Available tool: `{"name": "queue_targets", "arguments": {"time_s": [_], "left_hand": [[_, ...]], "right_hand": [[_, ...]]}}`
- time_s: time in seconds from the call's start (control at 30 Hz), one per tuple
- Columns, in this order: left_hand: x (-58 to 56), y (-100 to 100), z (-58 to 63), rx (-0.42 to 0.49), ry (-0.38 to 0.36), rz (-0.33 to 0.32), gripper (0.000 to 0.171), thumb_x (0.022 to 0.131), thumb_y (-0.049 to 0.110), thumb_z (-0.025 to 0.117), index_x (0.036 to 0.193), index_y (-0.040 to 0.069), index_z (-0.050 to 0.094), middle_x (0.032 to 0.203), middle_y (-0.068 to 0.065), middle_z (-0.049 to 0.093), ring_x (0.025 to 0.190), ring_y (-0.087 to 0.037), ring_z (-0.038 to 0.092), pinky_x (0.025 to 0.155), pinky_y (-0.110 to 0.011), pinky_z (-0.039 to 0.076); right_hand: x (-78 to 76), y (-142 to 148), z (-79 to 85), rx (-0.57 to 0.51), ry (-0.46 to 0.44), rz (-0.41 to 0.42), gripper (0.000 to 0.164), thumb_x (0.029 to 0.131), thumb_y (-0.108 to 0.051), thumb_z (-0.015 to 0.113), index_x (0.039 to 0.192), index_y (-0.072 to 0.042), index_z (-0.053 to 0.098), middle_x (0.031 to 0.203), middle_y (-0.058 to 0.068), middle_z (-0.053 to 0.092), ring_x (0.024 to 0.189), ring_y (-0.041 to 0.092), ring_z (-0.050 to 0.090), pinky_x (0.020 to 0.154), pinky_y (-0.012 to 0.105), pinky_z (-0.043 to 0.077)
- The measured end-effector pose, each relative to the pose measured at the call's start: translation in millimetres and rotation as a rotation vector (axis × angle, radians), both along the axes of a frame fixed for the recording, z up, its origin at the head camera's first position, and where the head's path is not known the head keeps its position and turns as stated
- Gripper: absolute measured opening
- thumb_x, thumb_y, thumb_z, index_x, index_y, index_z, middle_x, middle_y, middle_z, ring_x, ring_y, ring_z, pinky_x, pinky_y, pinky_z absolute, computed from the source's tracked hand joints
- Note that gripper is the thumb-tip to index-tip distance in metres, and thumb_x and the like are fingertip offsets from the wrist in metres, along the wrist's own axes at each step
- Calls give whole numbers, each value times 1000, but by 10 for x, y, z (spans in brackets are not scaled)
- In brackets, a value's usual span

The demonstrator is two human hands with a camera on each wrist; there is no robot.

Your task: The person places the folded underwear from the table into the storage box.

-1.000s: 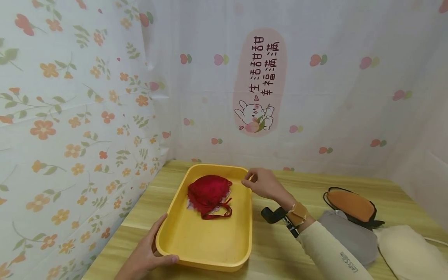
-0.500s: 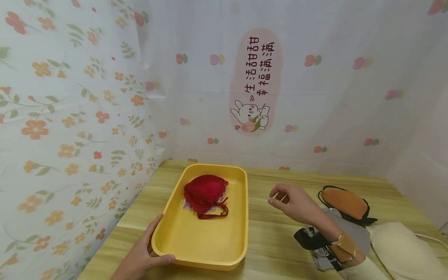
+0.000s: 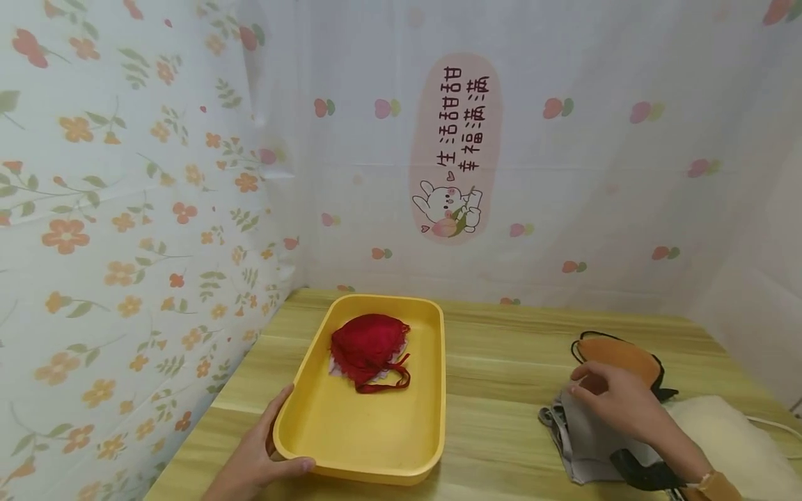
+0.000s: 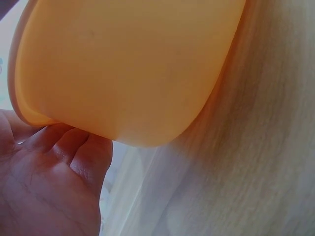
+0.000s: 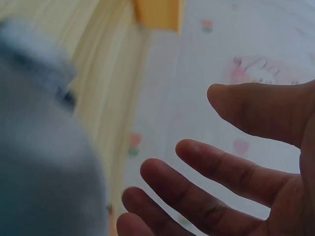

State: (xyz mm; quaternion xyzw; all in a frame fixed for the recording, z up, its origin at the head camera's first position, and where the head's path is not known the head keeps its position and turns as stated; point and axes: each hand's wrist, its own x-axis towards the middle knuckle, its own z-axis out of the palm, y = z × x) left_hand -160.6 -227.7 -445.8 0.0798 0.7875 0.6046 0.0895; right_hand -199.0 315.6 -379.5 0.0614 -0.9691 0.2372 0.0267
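Observation:
In the head view a yellow plastic tray (image 3: 360,431) stands on the table. A folded red lace bra (image 3: 370,341) lies in its far half, with a loop of strap toward the near side. My left hand (image 3: 260,445) grips the tray's near left corner, and the left wrist view shows the fingers (image 4: 81,150) against the tray's wall (image 4: 133,73). Over a folded grey bra (image 3: 589,438) at the right hovers my right hand (image 3: 626,403), its fingers apart with nothing between them. The grey bra (image 5: 44,147) is a blur beside that hand in the right wrist view.
Behind the right hand lies an orange bra (image 3: 617,355) with black trim and straps. A cream bra (image 3: 733,438) is at the far right, partly behind the right forearm. Printed white curtains (image 3: 532,174) enclose the wood-grain table (image 3: 495,390) at the back and sides.
My right hand has moved from the tray's far right rim across to the right, over the grey bra. The left hand keeps its hold on the tray corner.

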Motion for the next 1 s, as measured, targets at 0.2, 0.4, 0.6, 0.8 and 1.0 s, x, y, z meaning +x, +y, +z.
{"name": "queue_targets", "arguments": {"time_s": [0.2, 0.4, 0.6, 0.8, 1.0], "left_hand": [[7, 3, -11, 9, -6, -1, 108, 84, 15, 80, 162, 14, 6, 166, -24, 14, 122, -9, 55, 93, -14, 50], [1, 11, -14, 18, -4, -3, 108, 83, 14, 80, 162, 14, 6, 166, -24, 16, 123, -12, 54, 94, -14, 50], [11, 14, 10, 15, 15, 4, 108, 83, 14, 80, 162, 12, 7, 166, -23, 16, 123, -7, 54, 95, -14, 49], [15, -1, 30, 14, 20, 4, 108, 83, 14, 81, 162, 12, 7, 166, -24, 15, 122, -5, 54, 95, -13, 48], [-1, -2, 7, 10, 11, -11, 108, 83, 15, 80, 162, 12, 6, 166, -24, 15, 123, -8, 54, 95, -13, 48]], "right_hand": [[54, 359, -162, 71, 9, -59, 38, 92, -38, 72, 111, -5, 69, 98, 8, 75, 89, 28, 70, 68, 41, 55], [69, 650, -300, 98, -75, -94, 55, 90, -44, 72, 118, 3, 64, 112, 26, 68, 99, 45, 65, 72, 50, 54], [33, 778, -413, 132, -116, -97, 70, 92, -49, 68, 129, 9, 56, 125, 40, 58, 106, 56, 60, 75, 54, 53], [22, 775, -522, 105, -228, -77, 83, 94, -53, 63, 140, 13, 43, 132, 47, 49, 112, 60, 55, 79, 57, 53], [24, 789, -536, 57, -346, -103, 93, 92, -57, 65, 142, 17, 37, 127, 46, 53, 109, 53, 60, 80, 53, 55]]}}
